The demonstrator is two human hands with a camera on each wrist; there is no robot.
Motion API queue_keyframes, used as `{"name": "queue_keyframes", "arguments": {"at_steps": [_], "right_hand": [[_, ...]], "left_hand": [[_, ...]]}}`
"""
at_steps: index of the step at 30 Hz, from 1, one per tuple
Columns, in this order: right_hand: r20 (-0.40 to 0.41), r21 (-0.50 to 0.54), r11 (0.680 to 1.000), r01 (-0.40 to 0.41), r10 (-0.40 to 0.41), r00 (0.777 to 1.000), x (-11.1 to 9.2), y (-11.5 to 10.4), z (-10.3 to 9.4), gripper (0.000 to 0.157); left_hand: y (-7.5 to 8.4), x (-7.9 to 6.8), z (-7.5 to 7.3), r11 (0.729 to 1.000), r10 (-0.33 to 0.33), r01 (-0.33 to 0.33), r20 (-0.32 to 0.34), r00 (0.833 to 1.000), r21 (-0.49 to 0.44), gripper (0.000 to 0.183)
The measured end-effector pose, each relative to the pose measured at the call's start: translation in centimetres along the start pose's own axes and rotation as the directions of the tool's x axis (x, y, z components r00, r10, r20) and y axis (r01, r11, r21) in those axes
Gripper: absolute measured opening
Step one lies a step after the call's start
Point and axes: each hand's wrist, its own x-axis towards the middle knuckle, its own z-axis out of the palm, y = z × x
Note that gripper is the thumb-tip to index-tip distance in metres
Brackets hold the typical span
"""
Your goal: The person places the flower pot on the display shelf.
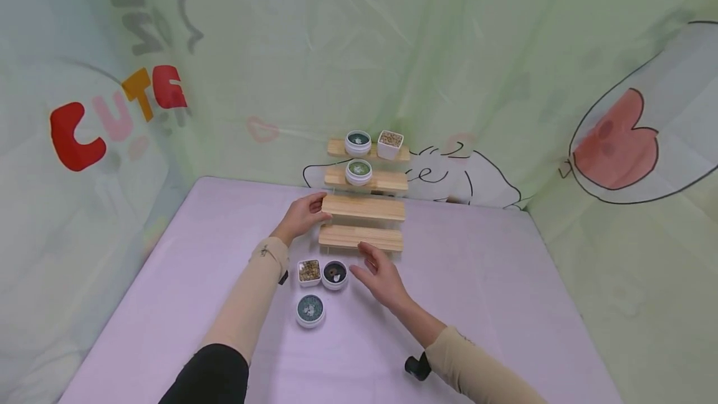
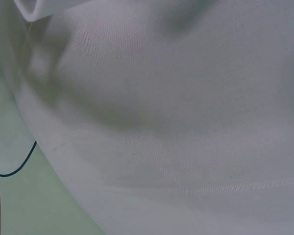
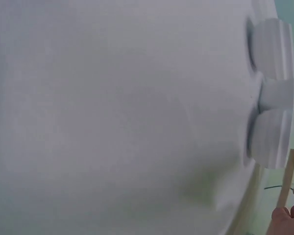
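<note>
A small wooden step shelf (image 1: 363,207) has several tiers. My left hand (image 1: 303,214) is at the left end of one lower tier, thumb and fingers on either side of its edge. In front of the lowest tier is my right hand (image 1: 382,279), fingers loosely bent with nothing in them, fingertips overlapping the tier's front edge. Left of it on the table stand a square white pot (image 1: 309,272) with tan bits, a round white pot (image 1: 335,275) with dark filling, and a round white pot (image 1: 310,311) with green filling.
The top tier bears a round pot (image 1: 358,142) and a square pot (image 1: 389,144); another round pot (image 1: 359,171) sits one tier below. A lilac cloth (image 1: 477,304) covers the table. Printed curtains (image 1: 364,48) hang behind and at both sides.
</note>
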Motion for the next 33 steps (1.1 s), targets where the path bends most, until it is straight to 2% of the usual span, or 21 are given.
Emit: {"name": "queue_keyframes", "arguments": {"at_steps": [4, 13, 17, 21, 27, 33], "right_hand": [[0.040, -0.004, 1.000, 0.000, 0.000, 0.999, -0.3, 0.9, 0.6, 0.060], [0.098, 0.048, 0.996, 0.072, -0.076, 0.992, -0.8, 2.3, 2.0, 0.062], [0.106, 0.067, 0.995, 0.067, -0.074, 0.992, -1.4, 1.6, 2.4, 0.062], [0.102, 0.066, 0.996, 0.056, -0.062, 0.993, -1.7, 1.1, 3.0, 0.062], [0.064, 0.056, 0.995, 0.086, -0.090, 0.994, -1.0, 3.5, 4.0, 0.062], [0.059, 0.060, 0.995, 0.082, -0.085, 0.995, -0.8, 3.8, 4.2, 0.062]], "left_hand": [[0.0, 0.1, 0.0, 1.000, -0.014, 0.013, -0.006, 1.000, -0.011, 0.068], [0.0, 0.0, 0.0, 1.000, -0.017, 0.017, -0.002, 1.000, -0.018, 0.069], [0.0, 0.0, 0.1, 1.000, -0.007, 0.007, 0.001, 1.000, -0.023, 0.069], [-0.2, 0.0, 0.2, 0.999, 0.015, -0.015, -0.006, 1.000, -0.035, 0.068], [-0.6, 0.0, 0.1, 0.997, 0.059, -0.060, -0.011, 0.998, -0.053, 0.071], [-0.3, 0.0, 0.1, 0.999, 0.023, -0.023, -0.002, 1.000, -0.039, 0.069]]}}
